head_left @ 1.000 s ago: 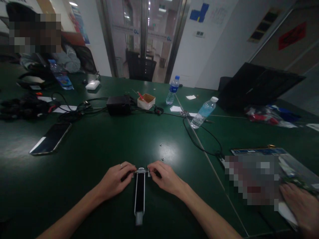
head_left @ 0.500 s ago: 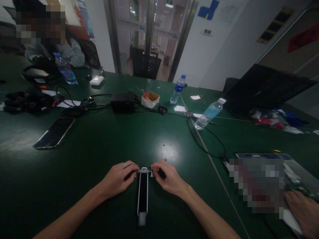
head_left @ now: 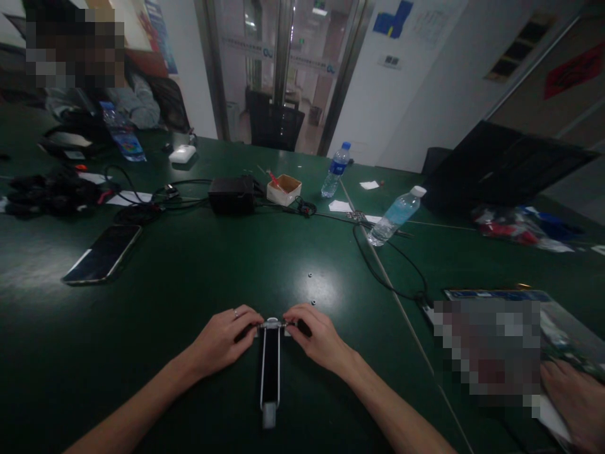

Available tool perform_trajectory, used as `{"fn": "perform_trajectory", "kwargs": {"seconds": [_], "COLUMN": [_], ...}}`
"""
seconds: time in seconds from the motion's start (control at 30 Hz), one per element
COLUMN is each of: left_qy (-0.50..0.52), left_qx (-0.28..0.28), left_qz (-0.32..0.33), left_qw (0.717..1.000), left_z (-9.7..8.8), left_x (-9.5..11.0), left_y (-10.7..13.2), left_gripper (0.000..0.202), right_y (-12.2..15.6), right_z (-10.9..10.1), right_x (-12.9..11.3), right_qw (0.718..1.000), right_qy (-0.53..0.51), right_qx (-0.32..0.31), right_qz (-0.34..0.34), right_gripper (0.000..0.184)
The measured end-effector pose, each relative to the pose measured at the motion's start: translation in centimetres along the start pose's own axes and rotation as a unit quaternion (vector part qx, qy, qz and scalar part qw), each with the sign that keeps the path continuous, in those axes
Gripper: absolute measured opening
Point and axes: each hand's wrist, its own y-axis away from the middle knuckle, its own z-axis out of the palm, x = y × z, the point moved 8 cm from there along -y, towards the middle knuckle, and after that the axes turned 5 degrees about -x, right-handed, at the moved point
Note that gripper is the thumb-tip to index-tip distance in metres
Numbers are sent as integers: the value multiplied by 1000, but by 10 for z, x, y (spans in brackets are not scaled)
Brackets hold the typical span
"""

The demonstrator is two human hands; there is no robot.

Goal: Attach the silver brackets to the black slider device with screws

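Note:
A narrow piece with a black top and white edges (head_left: 270,372) lies lengthwise on the table in front of me. Across its far end runs a short metal crossbar (head_left: 273,325), and a grey block (head_left: 269,415) sits at its near end. My left hand (head_left: 231,334) is closed, thumb and fingers pinching the bar's left end. On the right end, my right hand (head_left: 312,334) pinches in the same way. The fingertips partly hide both ends of the bar. Two tiny metal parts like nuts (head_left: 313,302) lie just beyond my right hand.
A phone (head_left: 104,253) lies to the left. Farther back are a black box with cables (head_left: 231,193), a small open box (head_left: 284,190) and water bottles (head_left: 396,216). At right, another person's hand (head_left: 574,397) rests by a pixelated area; another person sits at back left.
The view has shifted very slightly. Both hands keep their pinch at the crossbar's ends, and nothing else has visibly moved.

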Motion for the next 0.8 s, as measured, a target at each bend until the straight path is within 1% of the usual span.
{"fn": "perform_trajectory", "kwargs": {"seconds": [0.07,0.13,0.17,0.23,0.27,0.33,0.37,0.43,0.5,0.6,0.7,0.8], "left_qy": [2,4,4,5,6,7,7,7,8,10,11,8], "left_qx": [2,3,3,3,1,-2,-3,-3,-4,-5,-6,-8], "left_qz": [2,5,5,6,7,9,10,10,9,10,14,13], "left_qw": [1000,1000,1000,1000,1000,1000,1000,1000,1000,1000,1000,1000], "left_z": [0,0,0,0,0,0,0,0,0,-1,-1,-1], "left_x": [0,-1,-1,-1,-1,-1,-1,-1,-1,0,2,1], "left_y": [0,0,1,1,1,2,2,2,2,2,2,2], "left_gripper": [26,27,27,27,27,27,27,27,27,27,26,26], "right_y": [0,-1,-2,-2,-2,0,2,5,8,8,5,3], "right_z": [-1,-3,-5,-16,-25,-41,-46,-50,-50,-45,-41,-36], "right_x": [0,-3,-5,-4,-1,12,20,36,46,48,41,29], "right_qw": [1000,1000,999,996,991,973,963,950,948,955,962,978], "right_qy": [1,14,31,92,135,222,255,283,275,251,230,177], "right_qx": [-1,-16,-20,-3,16,41,36,1,-31,-45,-40,-28], "right_qz": [2,-8,-16,-18,-6,48,82,135,156,154,138,104], "right_gripper": [19,21,22,23,22,21,20,20,20,15,11,9]}}
